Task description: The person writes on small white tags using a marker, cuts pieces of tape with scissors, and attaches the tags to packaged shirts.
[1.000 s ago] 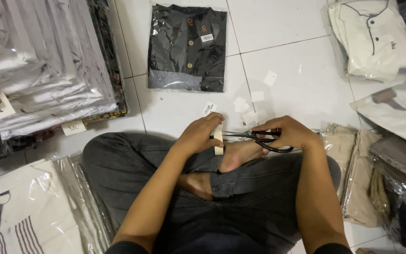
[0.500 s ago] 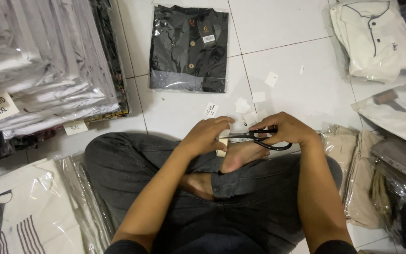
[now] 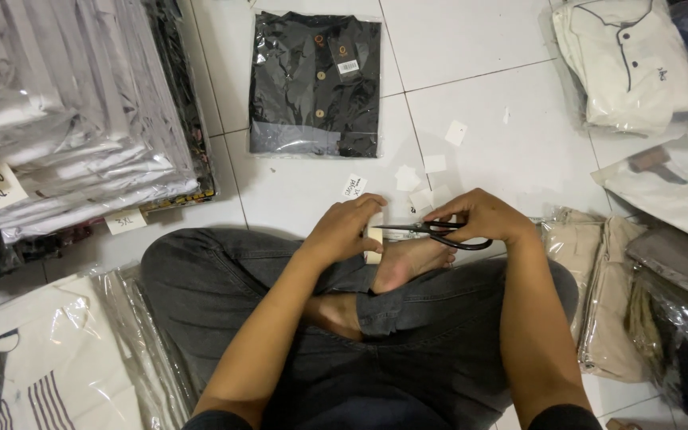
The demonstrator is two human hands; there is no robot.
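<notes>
Left hand (image 3: 349, 231): centre of frame, fingers curled shut around a small cream paper strip (image 3: 373, 243), which stands upright just above the person's bare foot (image 3: 412, 261).

Right hand (image 3: 483, 219): just right of centre, fingers closed through and over the loops of black scissors (image 3: 428, 230). The blades point left and their tip meets the paper strip at the left hand; whether the blades are parted cannot be told.

Person: seated cross-legged on the white tiled floor (image 3: 511, 103), dark grey trousers filling the lower middle of frame.

Paper scraps (image 3: 424, 183): several small white squares scattered on the floor just above the hands, one slip bearing handwriting.

Black shirt (image 3: 316, 84): folded, in a clear bag, flat on the floor at upper centre.

Stack of bagged grey shirts (image 3: 65, 119): upper left, with handwritten size slips tucked at its front.

Cream shirt (image 3: 631, 64): bagged, upper right.

Beige garments (image 3: 599, 295): bagged, at right edge beside the right forearm.

White striped shirt (image 3: 33, 374): bagged, lower left.
</notes>
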